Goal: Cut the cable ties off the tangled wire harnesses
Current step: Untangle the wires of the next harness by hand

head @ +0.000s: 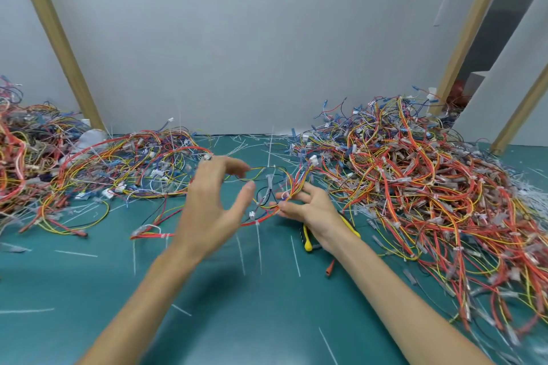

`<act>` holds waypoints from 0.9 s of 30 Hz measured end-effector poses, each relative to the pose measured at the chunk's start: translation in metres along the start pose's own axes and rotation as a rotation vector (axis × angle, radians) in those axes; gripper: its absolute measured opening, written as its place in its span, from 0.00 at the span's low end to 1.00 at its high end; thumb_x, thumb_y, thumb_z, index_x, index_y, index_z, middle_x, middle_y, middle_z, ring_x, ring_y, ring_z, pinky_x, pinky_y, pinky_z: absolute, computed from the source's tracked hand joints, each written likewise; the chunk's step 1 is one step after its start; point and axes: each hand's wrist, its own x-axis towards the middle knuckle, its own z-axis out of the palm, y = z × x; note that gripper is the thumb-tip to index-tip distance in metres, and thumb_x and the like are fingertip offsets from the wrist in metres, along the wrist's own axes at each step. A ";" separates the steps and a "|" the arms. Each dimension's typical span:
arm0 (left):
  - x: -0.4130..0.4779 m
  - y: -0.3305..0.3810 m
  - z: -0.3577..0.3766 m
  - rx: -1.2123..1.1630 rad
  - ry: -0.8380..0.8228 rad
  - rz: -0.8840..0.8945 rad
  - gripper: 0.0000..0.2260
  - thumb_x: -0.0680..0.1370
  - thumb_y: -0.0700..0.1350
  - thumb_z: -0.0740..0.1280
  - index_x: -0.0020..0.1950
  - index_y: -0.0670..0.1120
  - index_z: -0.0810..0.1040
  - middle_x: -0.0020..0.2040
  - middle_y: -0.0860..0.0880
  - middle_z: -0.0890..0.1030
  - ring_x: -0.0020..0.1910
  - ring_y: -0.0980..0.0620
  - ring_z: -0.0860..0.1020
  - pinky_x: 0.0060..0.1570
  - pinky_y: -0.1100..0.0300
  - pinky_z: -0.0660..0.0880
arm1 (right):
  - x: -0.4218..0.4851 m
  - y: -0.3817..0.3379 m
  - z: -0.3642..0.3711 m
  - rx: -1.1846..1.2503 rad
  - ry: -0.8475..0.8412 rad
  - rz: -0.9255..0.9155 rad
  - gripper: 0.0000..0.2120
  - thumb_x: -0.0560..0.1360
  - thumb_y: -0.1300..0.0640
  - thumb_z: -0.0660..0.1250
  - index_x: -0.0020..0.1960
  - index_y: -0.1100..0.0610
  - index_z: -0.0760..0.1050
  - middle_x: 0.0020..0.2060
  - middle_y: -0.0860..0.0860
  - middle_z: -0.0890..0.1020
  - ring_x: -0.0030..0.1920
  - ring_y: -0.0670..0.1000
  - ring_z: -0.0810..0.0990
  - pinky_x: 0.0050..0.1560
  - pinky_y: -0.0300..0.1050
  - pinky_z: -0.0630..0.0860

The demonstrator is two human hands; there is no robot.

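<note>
A loose wire harness of red, yellow and black wires with white connectors lies at the table's middle. My right hand pinches a bundle of its wires between thumb and fingers. My left hand hovers just left of it, fingers spread and relaxed, holding nothing. A white cable tie still wraps the red wire below the hands. Yellow-and-black cutters lie on the table under my right wrist, partly hidden by it.
A big heap of tangled harnesses fills the right side. A flatter pile spreads across the left. Cut white tie strips litter the green table mat. Slanted wooden posts lean against the grey wall.
</note>
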 end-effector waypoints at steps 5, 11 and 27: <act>-0.015 -0.005 0.052 0.408 -0.286 0.086 0.11 0.80 0.52 0.64 0.58 0.48 0.76 0.55 0.53 0.78 0.56 0.49 0.74 0.56 0.55 0.69 | -0.001 -0.005 -0.003 0.030 -0.091 0.009 0.15 0.74 0.73 0.66 0.58 0.62 0.75 0.45 0.56 0.84 0.43 0.51 0.84 0.45 0.43 0.82; -0.021 -0.012 0.059 0.565 -0.293 0.189 0.09 0.76 0.43 0.70 0.55 0.46 0.79 0.46 0.48 0.79 0.43 0.43 0.78 0.40 0.50 0.75 | 0.006 -0.007 0.000 0.121 0.012 0.101 0.07 0.78 0.61 0.67 0.53 0.63 0.74 0.37 0.57 0.84 0.36 0.54 0.85 0.42 0.48 0.84; -0.024 -0.028 0.061 0.179 -0.106 -0.142 0.10 0.76 0.54 0.67 0.52 0.52 0.83 0.47 0.54 0.76 0.50 0.50 0.68 0.47 0.56 0.58 | 0.002 -0.010 0.002 0.152 -0.208 0.115 0.14 0.83 0.61 0.56 0.63 0.66 0.74 0.51 0.56 0.85 0.48 0.50 0.85 0.50 0.40 0.79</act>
